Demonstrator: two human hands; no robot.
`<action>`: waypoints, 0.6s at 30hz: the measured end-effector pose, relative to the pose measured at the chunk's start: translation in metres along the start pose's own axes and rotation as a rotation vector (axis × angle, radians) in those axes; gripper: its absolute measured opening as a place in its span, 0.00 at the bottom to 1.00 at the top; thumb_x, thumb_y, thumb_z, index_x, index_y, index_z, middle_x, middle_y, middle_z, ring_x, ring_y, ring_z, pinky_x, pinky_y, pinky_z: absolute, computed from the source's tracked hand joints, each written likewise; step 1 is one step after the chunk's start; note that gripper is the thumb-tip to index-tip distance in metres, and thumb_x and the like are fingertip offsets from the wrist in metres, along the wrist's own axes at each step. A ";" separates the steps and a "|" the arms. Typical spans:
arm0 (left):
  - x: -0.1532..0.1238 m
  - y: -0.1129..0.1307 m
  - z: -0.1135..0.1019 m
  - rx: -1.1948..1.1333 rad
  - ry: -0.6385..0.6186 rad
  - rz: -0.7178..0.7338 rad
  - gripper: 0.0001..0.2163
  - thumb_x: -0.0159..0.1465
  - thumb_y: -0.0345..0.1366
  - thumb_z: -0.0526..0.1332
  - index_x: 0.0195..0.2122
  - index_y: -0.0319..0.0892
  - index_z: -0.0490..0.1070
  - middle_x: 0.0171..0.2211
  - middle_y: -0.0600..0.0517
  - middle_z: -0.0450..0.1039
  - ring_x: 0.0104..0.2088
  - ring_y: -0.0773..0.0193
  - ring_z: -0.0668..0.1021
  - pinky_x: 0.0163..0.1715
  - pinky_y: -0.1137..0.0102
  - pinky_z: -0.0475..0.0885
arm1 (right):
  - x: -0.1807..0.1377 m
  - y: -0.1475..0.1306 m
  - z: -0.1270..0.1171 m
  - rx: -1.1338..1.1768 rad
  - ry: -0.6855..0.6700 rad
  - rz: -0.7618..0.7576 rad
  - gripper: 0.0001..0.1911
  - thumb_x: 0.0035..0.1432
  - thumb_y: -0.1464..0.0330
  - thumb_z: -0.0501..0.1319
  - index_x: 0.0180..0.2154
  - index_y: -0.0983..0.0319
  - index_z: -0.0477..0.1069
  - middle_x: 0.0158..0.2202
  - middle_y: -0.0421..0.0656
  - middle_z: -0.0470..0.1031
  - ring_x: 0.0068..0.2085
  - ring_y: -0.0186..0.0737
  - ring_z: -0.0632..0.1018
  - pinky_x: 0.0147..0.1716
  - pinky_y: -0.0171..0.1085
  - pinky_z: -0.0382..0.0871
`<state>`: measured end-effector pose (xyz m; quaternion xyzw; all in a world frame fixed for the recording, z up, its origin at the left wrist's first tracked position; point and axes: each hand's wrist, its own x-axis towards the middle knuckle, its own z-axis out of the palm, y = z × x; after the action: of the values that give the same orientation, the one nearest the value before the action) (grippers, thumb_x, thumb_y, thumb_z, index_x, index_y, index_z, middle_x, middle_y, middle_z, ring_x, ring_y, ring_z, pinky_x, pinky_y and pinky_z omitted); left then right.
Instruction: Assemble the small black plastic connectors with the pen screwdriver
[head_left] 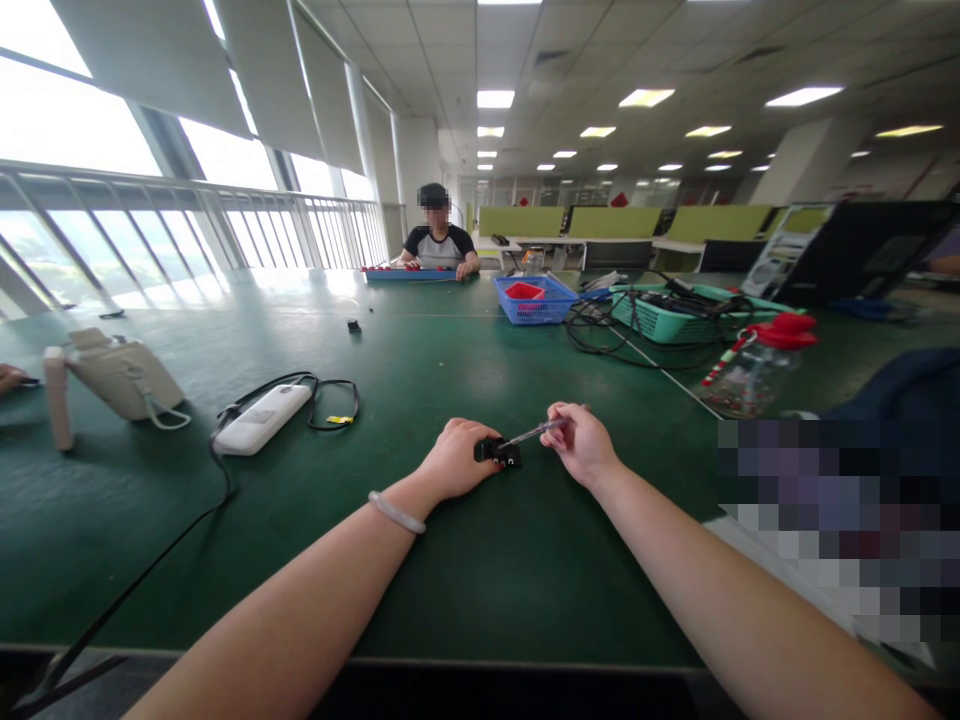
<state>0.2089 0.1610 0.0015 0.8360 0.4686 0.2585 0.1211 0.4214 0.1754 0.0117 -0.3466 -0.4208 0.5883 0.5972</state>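
My left hand [459, 457], with a pale bangle on its wrist, rests on the green table and grips a small black block [513, 455] between thumb and fingers. The block has light marks on its near side and lies at the tabletop. My right hand [581, 445] is closed around a slim, pen-like tool [534, 432] with a pale, shiny shaft. This tool slants down to the left, its tip at the top of the block. Whether the tip touches the block is too small to tell.
On the green table [450, 590], a white power bank [264, 420] with a black cable and a beige bag-like item [124, 375] lie left. A blue basket [536, 310], green basket [652, 320] and red-lidded bottle [761, 370] stand right. A person [442, 245] sits opposite.
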 end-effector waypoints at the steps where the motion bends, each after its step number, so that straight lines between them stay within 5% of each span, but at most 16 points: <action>1: 0.000 0.000 0.000 0.001 0.004 -0.002 0.18 0.56 0.42 0.67 0.47 0.45 0.77 0.47 0.48 0.79 0.53 0.51 0.75 0.57 0.58 0.66 | 0.000 -0.001 0.001 -0.006 -0.009 -0.008 0.08 0.48 0.68 0.59 0.19 0.60 0.66 0.11 0.33 0.56 0.14 0.29 0.56 0.19 0.35 0.59; 7: 0.000 -0.001 0.002 0.013 0.024 -0.009 0.16 0.56 0.39 0.66 0.46 0.45 0.78 0.47 0.49 0.79 0.53 0.52 0.75 0.58 0.59 0.66 | -0.002 -0.007 0.000 -0.195 -0.058 -0.153 0.11 0.48 0.68 0.56 0.17 0.60 0.66 0.10 0.33 0.53 0.15 0.30 0.57 0.19 0.34 0.56; 14: 0.001 -0.002 0.000 0.003 0.009 -0.026 0.17 0.58 0.40 0.65 0.49 0.45 0.77 0.49 0.49 0.78 0.53 0.51 0.74 0.58 0.58 0.66 | -0.019 -0.035 0.000 -0.774 -0.017 -0.513 0.13 0.53 0.70 0.54 0.17 0.60 0.64 0.15 0.36 0.60 0.20 0.33 0.62 0.22 0.35 0.55; 18: 0.001 -0.003 0.001 0.002 0.013 -0.018 0.17 0.58 0.39 0.65 0.49 0.46 0.77 0.49 0.51 0.79 0.52 0.52 0.75 0.57 0.59 0.66 | -0.031 -0.041 0.008 -0.774 -0.014 -0.630 0.13 0.55 0.70 0.53 0.19 0.60 0.65 0.17 0.37 0.61 0.22 0.35 0.64 0.23 0.36 0.56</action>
<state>0.2076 0.1633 -0.0006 0.8303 0.4771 0.2624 0.1193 0.4325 0.1415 0.0497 -0.3950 -0.6966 0.1825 0.5704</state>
